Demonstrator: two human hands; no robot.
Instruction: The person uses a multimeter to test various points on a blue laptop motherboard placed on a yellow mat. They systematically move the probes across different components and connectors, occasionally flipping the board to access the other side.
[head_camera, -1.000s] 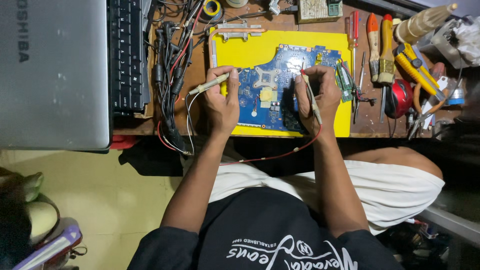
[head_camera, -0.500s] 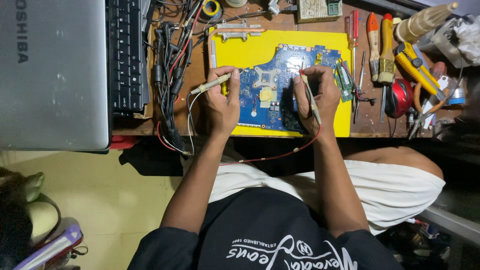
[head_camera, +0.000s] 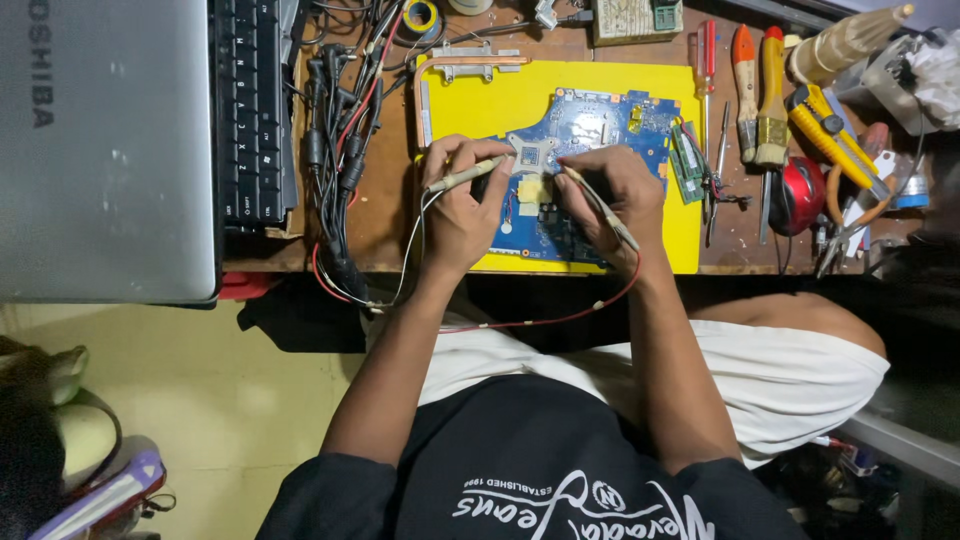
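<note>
as both hands (head_camera: 462, 210) (head_camera: 612, 195) grip probes (head_camera: 468, 177) (head_camera: 598, 205), tips point inward.

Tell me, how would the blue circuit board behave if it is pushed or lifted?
The blue circuit board looks thin, flat and rigid, so probably light. It lies on a smooth yellow mat, so it may slide. Its exposed small parts suggest it is fragile.

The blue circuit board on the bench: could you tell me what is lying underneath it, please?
The blue circuit board lies on a yellow mat, which rests on the wooden bench. Both hands cover the board's near part.
</note>
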